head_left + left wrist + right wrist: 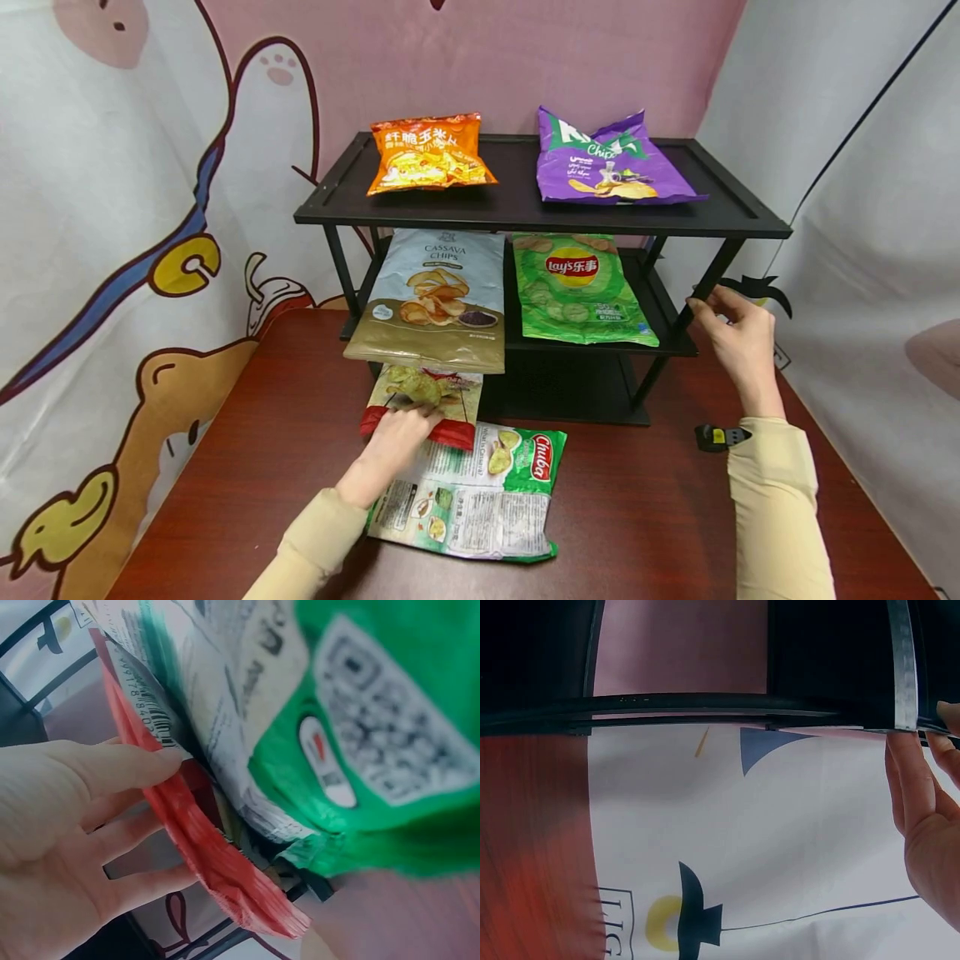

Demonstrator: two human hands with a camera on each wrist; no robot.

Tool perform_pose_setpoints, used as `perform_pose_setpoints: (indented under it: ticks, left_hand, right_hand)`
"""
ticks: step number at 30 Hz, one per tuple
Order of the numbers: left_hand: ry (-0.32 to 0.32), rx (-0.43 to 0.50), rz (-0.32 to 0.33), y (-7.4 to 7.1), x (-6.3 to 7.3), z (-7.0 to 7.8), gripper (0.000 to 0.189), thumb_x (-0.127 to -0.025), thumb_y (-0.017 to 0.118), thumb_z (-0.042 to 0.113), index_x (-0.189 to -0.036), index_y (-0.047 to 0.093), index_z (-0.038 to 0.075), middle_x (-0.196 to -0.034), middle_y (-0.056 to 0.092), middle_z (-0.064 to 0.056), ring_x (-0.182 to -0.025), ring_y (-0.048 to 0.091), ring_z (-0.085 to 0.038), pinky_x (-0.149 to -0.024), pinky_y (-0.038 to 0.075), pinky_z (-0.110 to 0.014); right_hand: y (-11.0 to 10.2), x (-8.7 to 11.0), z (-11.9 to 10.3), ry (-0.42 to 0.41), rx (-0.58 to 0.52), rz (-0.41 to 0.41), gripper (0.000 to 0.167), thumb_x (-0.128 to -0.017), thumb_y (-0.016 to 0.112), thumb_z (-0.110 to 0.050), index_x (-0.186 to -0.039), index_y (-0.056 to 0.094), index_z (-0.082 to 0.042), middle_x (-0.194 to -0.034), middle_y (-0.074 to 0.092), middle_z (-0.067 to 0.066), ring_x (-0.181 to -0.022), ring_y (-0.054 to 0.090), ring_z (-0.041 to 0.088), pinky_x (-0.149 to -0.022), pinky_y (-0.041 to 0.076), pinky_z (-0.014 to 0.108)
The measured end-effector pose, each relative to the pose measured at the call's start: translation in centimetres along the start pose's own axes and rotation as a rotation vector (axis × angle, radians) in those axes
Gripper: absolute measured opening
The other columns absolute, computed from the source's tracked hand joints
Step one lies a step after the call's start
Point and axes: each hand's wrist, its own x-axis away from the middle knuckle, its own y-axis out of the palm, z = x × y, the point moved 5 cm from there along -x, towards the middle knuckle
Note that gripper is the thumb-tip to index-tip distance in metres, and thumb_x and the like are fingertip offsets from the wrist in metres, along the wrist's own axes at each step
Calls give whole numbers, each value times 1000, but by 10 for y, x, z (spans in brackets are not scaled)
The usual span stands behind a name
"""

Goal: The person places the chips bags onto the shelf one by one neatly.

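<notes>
In the head view my left hand (397,442) grips the lower edge of a chip bag with a red border (455,433), which leans out from the bottom tier of the shelf. The left wrist view has the thumb on one face of the red edge (214,866) and the fingers behind it. A green and white Chuba chip bag (498,512) lies on the table just in front, back label up. Off to the right, my right hand (738,337) holds a slanted post (712,271) of the black shelf, thumb and fingers on either side of it.
An orange snack bag (431,158) and a purple chip bag (607,162) lie on the top tier. Below, a cassava chips bag (435,292) overhangs the middle tier beside a green Lay's bag (577,292). Printed cloth (862,250) surrounds the wooden table (637,517).
</notes>
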Motion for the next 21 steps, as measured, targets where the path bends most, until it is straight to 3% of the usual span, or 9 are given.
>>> perform_pose_setpoints:
  ticks: [8,16,21]
  left_hand:
    - [-16,14,-28,8,-9,-4,54,-65,69,-11,-111,67,17,-105,68,-3,-76,66,-26,-48,49,-37]
    - [6,-21,2,13,-16,0,48,-70,67,-11,-110,67,15,-104,68,-5,-77,65,-24,-47,48,-34]
    - [46,-2,-46,10,-15,6,50,-72,70,-8,-117,64,14,-116,66,-6,-97,66,-26,-62,54,-37]
  right_hand:
    - [0,0,0,13,6,-1,17,-88,63,-24,-90,68,-8,-68,48,-32,-61,37,3,-52,27,20]
    - [0,0,0,13,8,-1,19,-88,62,-24,-94,69,-8,-68,48,-34,-63,38,3,-53,27,20]
    - [0,0,1,12,11,1,19,-88,63,-24,-95,70,-8,-67,48,-34,-64,38,3,-53,27,20]
